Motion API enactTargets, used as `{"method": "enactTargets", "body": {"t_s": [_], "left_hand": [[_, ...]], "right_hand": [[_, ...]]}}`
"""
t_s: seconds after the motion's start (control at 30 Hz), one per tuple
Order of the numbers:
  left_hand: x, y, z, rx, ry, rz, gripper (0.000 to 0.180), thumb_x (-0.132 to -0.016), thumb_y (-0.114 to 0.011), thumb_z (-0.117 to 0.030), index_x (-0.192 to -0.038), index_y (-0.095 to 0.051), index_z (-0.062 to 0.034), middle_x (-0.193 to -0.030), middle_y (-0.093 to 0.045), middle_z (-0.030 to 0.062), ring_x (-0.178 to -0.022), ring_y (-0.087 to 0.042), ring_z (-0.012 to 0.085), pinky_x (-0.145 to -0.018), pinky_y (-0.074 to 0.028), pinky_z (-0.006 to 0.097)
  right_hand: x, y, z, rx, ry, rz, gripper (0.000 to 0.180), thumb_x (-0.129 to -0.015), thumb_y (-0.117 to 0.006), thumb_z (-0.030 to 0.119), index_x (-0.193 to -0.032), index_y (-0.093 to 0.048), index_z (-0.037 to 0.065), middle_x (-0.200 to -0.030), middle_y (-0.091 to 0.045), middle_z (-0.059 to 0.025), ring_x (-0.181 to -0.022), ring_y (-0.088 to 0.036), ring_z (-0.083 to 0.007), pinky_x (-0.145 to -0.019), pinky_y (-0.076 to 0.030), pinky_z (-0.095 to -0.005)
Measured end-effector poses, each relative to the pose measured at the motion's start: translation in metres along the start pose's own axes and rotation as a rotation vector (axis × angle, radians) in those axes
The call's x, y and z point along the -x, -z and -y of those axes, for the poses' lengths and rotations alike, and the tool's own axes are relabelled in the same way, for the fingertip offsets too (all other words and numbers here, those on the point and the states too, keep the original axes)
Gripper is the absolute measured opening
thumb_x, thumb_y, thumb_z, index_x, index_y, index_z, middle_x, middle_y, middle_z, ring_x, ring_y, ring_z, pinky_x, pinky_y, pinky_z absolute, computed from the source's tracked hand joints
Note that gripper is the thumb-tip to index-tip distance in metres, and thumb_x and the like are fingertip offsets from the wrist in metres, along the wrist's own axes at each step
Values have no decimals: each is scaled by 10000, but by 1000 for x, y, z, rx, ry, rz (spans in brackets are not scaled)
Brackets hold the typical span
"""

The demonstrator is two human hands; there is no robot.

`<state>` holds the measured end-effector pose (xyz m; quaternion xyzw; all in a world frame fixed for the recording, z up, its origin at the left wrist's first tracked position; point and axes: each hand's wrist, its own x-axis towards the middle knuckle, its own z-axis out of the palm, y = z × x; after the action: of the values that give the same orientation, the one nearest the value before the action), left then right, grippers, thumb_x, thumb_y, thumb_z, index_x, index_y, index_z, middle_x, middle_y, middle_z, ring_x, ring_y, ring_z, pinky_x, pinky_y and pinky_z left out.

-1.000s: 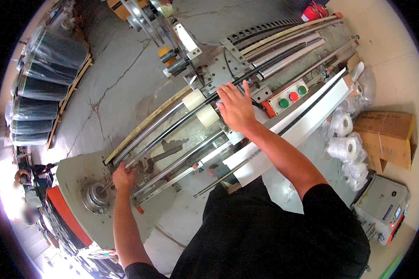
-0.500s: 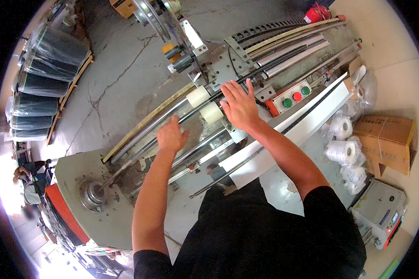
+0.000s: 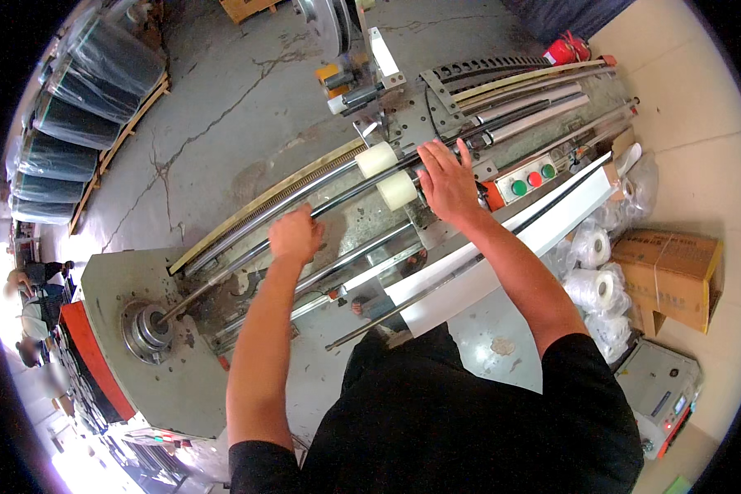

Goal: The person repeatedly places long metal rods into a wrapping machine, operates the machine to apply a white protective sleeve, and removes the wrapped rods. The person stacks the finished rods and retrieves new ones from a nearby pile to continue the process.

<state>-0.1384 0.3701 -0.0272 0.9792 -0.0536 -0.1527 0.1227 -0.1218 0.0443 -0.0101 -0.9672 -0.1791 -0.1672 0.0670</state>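
Note:
My left hand (image 3: 295,235) has its fingers curled over a long dark metal rod (image 3: 347,194), with the thumb off to one side. That rod runs up and right from a round chuck (image 3: 148,331) on the machine's grey housing. Further along it, my right hand (image 3: 451,188) lies with straight, spread fingers on or just over the rod; contact is hard to make out. Between my hands, two cream-white rollers (image 3: 398,190) flank the rod on the carriage. A control box (image 3: 533,179) with green and red buttons is right of my right hand.
In front of me a white tray (image 3: 445,300) slopes along the machine, a thin rod over it. Cardboard box (image 3: 663,267) and plastic-wrapped rolls (image 3: 593,290) stand right. Large wrapped rolls (image 3: 99,90) sit on a pallet far left. Beyond the carriage rises a spool arm (image 3: 350,82).
The rollers and carriage have shifted right along the rod, and my right hand with them. The gap to my left hand has widened; it stays at about the same spot on the rod.

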Motion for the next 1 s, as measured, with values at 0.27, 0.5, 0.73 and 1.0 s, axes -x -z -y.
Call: {"method": "enactTargets", "body": {"t_s": [0.27, 0.5, 0.73, 1.0], "left_hand": [[65, 0, 134, -54, 121, -66, 299, -866, -707, -367, -941, -620, -90, -854, -711, 143, -847, -688, 374, -723, -534, 500], [113, -5, 231, -56, 234, -167, 317, -805, -747, -339, -934, -679, -57, -864, -716, 162, -859, -683, 390, -760, -535, 494], [101, -17, 222, -78, 319, -127, 306, -785, -742, -330, -894, -711, -47, -853, -718, 201, -879, -688, 403, -783, -548, 479], [43, -9, 80, -93, 330, -65, 300, -793, -694, -371, -866, -714, -80, -851, -719, 193, -839, -688, 412, -781, -551, 490]], "right_hand": [[1, -4, -1, -12, 13, -40, 413, -989, -539, 238, -1342, -544, 22, -1346, -571, -141, -1327, -493, -317, -1179, -222, -573], [-2, 1, -7, 5, 13, -23, 403, -991, -531, 238, -1333, -553, 25, -1354, -572, -149, -1345, -482, -312, -1176, -228, -573], [-4, 1, -2, -46, 9, -29, 408, -964, -550, 210, -1318, -545, 9, -1359, -565, -148, -1341, -482, -318, -1177, -196, -596], [2, 3, -4, -123, 62, 86, 478, -981, -485, 251, -1388, -510, 2, -1434, -524, -149, -1402, -422, -299, -1194, -133, -619]]}}
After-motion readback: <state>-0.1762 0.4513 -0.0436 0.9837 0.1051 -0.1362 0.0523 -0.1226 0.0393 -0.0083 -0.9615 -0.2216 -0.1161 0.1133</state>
